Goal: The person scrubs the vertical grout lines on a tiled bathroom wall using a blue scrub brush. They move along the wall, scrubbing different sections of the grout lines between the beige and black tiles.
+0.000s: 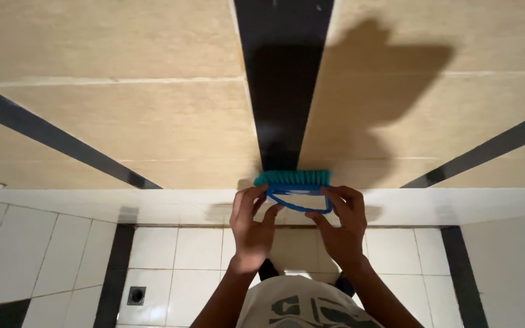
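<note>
- Against the foot of the beige wall (123, 121), on its black vertical stripe (281, 91), a blue scrubbing brush (296, 188) presses its teal bristles.
- Left hand (251, 228) clamps the brush's left end.
- Right hand (341, 225) clamps its right end.
- Below lies the white tiled floor (195, 249), with a square drain (136, 295) near its lower-left corner.

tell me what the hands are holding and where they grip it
A blue scrub brush: left hand and right hand grip the ends of its loop handle.

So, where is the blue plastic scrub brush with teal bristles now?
In the head view, the blue plastic scrub brush is at centre, held by both hands against the black vertical wall stripe.
</note>
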